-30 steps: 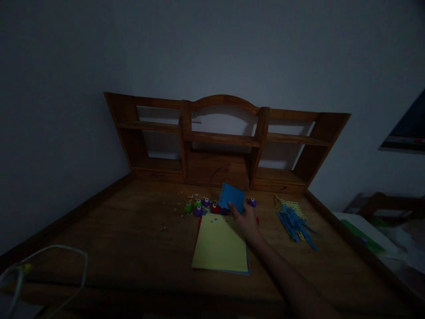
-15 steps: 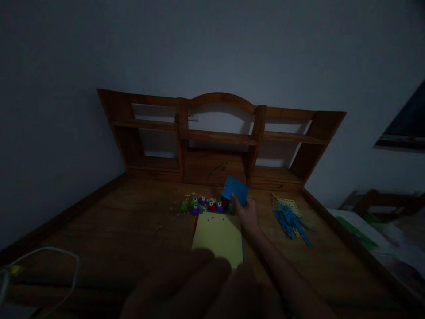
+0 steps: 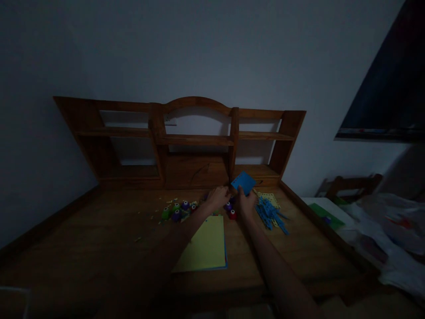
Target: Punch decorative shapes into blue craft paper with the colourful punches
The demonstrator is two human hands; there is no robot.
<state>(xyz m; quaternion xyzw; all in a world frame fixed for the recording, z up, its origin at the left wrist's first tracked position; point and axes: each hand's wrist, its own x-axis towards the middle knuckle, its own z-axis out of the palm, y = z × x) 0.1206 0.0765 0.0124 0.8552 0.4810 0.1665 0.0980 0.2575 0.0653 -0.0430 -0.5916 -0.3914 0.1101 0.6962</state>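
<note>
Pinching the blue card (image 3: 245, 180) at its lower edge, the right grip (image 3: 247, 203) holds it near the yellow paper strips (image 3: 267, 199), the card extending beyond the fingers. The left grip (image 3: 218, 198) is just left of it; in this gloom, I cannot tell whether that one is closed.

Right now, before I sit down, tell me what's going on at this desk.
A person's right hand holds up a small blue card with holes along one edge. The left hand is close beside it, over the row of small coloured eye-topped pieces; whether it grips anything is unclear. A yellow sheet lies nearer the person, with other coloured sheets under it. A tangle of blue strips lies to the right.
</note>
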